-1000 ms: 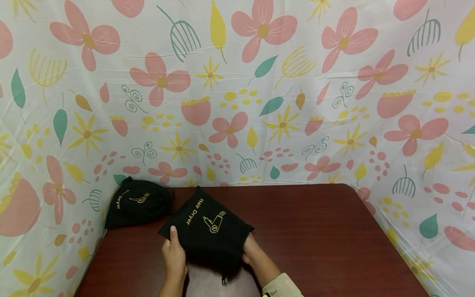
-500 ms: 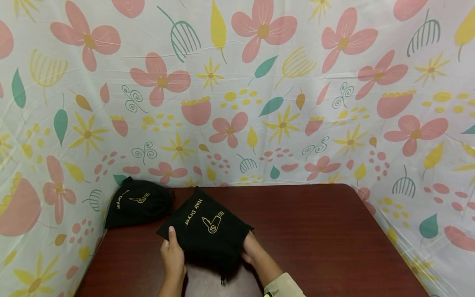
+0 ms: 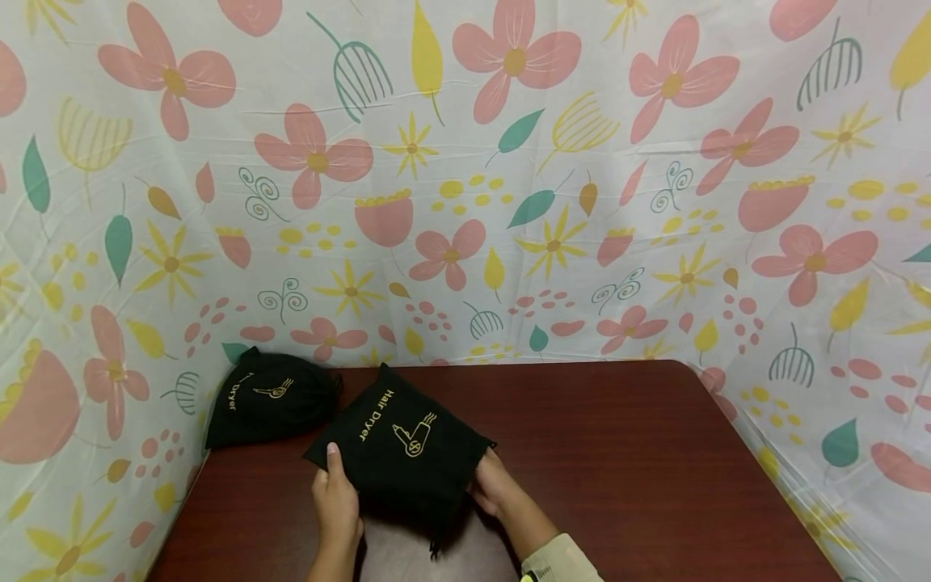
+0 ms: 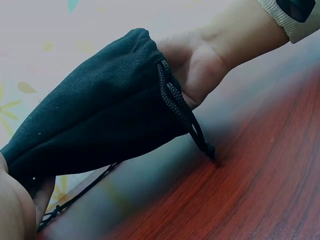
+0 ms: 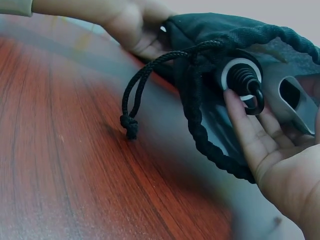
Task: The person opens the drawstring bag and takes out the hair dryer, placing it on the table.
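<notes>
1. Clearly, a black drawstring pouch (image 3: pixel 400 478), lettered "Hair Dryer" in gold, is raised over the table (image 3: pixel 640 469) between two hands.
2. The left hand (image 3: pixel 338 503) grips the pouch's near-left corner – thumb on top, the other fingers mostly hidden underneath.
3. At the pouch's right end, the right hand (image 3: pixel 491 487) reaches into its mouth; some fingers look nearly straight, and whether they grip I cannot tell.
4. Inside that mouth, beside those fingers, sit a ridged black fitting (image 5: pixel 243 80) in a white ring and a grey piece (image 5: pixel 273 82).
5. A knotted drawstring (image 5: pixel 130 124) dangles from the pouch's mouth.
6. Left of the pouch – just beyond it – lies a second bag (image 3: pixel 280 414); behind hangs floral cloth (image 3: pixel 465 105).
</notes>
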Tool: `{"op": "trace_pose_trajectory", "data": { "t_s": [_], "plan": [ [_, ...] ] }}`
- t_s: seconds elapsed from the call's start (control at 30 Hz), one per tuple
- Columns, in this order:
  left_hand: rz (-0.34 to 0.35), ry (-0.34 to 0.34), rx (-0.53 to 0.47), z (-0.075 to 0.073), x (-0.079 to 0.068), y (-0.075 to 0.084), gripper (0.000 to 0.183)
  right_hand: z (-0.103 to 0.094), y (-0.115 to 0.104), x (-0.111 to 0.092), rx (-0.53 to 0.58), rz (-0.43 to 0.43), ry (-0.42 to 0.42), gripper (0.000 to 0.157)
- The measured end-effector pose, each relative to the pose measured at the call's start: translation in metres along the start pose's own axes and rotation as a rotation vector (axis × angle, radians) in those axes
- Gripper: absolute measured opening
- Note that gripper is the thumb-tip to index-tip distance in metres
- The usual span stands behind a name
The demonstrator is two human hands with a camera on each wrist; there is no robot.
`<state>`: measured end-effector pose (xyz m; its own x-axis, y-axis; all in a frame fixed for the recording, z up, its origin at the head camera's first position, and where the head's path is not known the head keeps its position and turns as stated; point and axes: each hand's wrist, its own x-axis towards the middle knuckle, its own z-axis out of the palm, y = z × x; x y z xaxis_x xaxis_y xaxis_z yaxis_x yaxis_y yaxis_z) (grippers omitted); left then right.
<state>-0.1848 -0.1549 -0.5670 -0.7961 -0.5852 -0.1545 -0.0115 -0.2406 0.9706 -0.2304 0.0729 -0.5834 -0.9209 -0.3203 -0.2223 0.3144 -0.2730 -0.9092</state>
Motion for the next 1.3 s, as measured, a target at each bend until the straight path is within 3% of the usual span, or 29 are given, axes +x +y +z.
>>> {"op": "trace_pose_trajectory", "data": {
  "t_s": [0.1, 0.23, 0.43, 0.77, 1.0, 1.3],
  "plan": [
    [-0.002, -0.003, -0.011, 0.000, 0.000, 0.000, 0.062, -0.001, 0.000, 0.002, -0.014, 0.012, 0.009, 0.042],
    [-0.002, -0.005, -0.017, -0.001, 0.001, 0.000, 0.063, -0.002, -0.002, 0.004, -0.005, 0.010, -0.005, 0.015],
    [0.003, -0.002, -0.032, -0.002, 0.003, 0.001, 0.063, -0.004, -0.005, 0.003, -0.013, 0.000, -0.067, 0.009],
    [0.000, -0.005, -0.040, -0.005, 0.006, -0.001, 0.061, -0.009, -0.006, 0.004, -0.075, -0.007, -0.139, 0.014],
    [0.005, -0.007, -0.022, -0.006, 0.006, 0.001, 0.061, -0.010, -0.006, 0.003, -0.056, -0.007, -0.130, 0.017],
    [0.005, 0.004, -0.020, -0.006, 0.005, 0.001, 0.062, -0.011, -0.008, 0.003, -0.031, -0.012, -0.186, 0.011]
  ]
}}
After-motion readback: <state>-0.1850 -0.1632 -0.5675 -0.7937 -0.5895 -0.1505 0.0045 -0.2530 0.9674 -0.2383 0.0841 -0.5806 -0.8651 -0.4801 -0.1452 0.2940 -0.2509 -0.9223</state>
